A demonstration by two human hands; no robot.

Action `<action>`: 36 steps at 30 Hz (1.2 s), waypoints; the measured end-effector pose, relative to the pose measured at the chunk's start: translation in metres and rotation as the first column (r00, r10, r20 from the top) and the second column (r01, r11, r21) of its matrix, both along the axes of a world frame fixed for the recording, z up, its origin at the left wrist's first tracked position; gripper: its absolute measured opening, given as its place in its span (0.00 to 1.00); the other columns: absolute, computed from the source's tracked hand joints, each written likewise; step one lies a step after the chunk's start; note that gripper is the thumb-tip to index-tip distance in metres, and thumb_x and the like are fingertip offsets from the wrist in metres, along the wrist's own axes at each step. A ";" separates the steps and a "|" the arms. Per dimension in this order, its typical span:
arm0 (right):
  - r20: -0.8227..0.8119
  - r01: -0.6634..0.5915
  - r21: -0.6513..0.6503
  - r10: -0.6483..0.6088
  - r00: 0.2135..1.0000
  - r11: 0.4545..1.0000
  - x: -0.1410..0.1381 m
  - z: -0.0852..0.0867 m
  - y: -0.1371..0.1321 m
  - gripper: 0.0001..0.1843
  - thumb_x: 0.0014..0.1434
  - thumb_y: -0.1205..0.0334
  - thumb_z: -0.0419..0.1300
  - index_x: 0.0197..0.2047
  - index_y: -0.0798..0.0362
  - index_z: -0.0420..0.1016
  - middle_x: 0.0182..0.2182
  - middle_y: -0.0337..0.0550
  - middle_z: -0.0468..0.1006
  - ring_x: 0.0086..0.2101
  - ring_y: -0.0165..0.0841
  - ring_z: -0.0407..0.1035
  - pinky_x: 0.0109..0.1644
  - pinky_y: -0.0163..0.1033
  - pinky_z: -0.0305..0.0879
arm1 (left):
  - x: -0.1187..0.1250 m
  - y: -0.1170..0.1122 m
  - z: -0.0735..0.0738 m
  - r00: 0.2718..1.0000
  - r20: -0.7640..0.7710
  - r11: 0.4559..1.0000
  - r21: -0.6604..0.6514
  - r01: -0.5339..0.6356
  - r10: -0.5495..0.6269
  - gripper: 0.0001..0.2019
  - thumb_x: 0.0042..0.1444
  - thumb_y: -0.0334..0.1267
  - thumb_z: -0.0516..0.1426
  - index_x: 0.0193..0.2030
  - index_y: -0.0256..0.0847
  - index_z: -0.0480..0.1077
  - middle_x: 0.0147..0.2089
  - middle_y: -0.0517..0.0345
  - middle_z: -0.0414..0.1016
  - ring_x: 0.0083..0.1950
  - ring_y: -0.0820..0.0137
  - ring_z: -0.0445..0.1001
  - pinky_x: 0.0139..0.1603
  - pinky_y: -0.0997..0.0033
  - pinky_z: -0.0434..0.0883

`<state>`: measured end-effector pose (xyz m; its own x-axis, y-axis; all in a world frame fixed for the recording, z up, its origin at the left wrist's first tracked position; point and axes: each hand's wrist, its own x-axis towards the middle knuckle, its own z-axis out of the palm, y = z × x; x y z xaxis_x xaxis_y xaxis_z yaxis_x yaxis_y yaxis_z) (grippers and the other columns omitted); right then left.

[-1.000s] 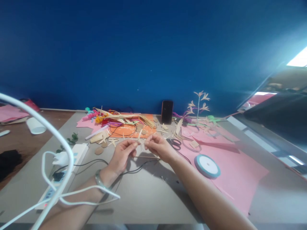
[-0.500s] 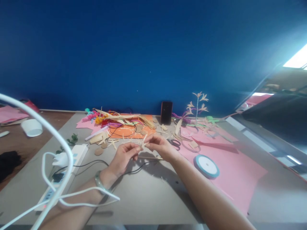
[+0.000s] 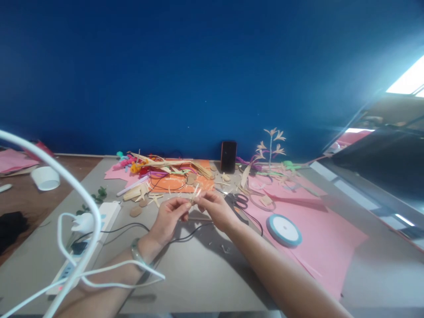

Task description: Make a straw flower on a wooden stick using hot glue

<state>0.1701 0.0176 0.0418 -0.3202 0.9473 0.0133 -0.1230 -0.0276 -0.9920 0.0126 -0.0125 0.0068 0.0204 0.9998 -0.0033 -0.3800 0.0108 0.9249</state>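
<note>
Pinched between both hands is a small bunch of pale husk strips (image 3: pixel 196 192), its pointed tips rising above the fingertips. My left hand (image 3: pixel 169 215), with a bangle on its wrist, is closed on the lower part of the bunch. From the other side my right hand (image 3: pixel 216 208) grips it with thumb and fingers, so the exact hold is partly hidden. A thin stick (image 3: pixel 198 219) lies on the table just below the hands. Dark-handled scissors (image 3: pixel 241 201) rest right of my right hand, beside a black tool with an orange part (image 3: pixel 241 215), partly covered.
Husk strips (image 3: pixel 172 164) and coloured fuzzy stems lie on orange paper (image 3: pixel 162 184). A phone (image 3: pixel 229 157) stands upright near a blue-stemmed husk flower (image 3: pixel 271 148). Pink paper (image 3: pixel 326 236) carries a tape roll (image 3: pixel 284 229). White cables (image 3: pixel 94 212) cross a power strip (image 3: pixel 107 218) at left.
Both hands have shifted slightly left, still holding the husk bunch, whose strips now look more spread. The black tool and its cord have come into sight beside my right wrist.
</note>
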 end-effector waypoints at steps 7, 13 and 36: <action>-0.105 0.114 -0.062 -0.120 0.987 0.992 -0.002 0.000 0.001 0.12 0.47 0.54 0.68 0.23 0.54 0.75 0.20 0.37 0.71 0.22 0.26 0.57 0.28 0.35 0.53 | 0.002 -0.001 0.005 0.999 0.038 1.000 -0.010 0.016 -0.015 0.10 0.47 0.40 0.65 0.30 0.36 0.74 0.34 0.54 0.79 0.20 0.80 0.65 0.23 0.77 0.61; -0.160 0.029 -0.140 -0.051 0.986 0.990 -0.003 0.004 -0.003 0.11 0.45 0.57 0.69 0.22 0.54 0.75 0.18 0.35 0.70 0.21 0.25 0.55 0.27 0.35 0.51 | 0.003 -0.003 0.009 0.999 0.029 1.000 -0.015 0.016 -0.015 0.10 0.46 0.40 0.66 0.29 0.36 0.73 0.27 0.58 0.76 0.19 0.79 0.65 0.22 0.77 0.60; -0.156 0.040 -0.134 -0.061 0.986 0.990 -0.004 0.001 -0.002 0.10 0.47 0.58 0.68 0.22 0.53 0.74 0.17 0.34 0.68 0.21 0.25 0.55 0.28 0.36 0.52 | 0.005 -0.002 0.010 0.998 0.030 0.997 -0.058 -0.052 0.054 0.11 0.44 0.41 0.66 0.30 0.36 0.74 0.18 0.64 0.68 0.17 0.81 0.61 0.18 0.80 0.56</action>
<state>0.1663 0.0152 0.0433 -0.2758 0.9591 -0.0641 -0.2834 -0.1448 -0.9480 0.0176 -0.0148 0.0166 -0.0318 0.9977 -0.0603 -0.4106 0.0420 0.9108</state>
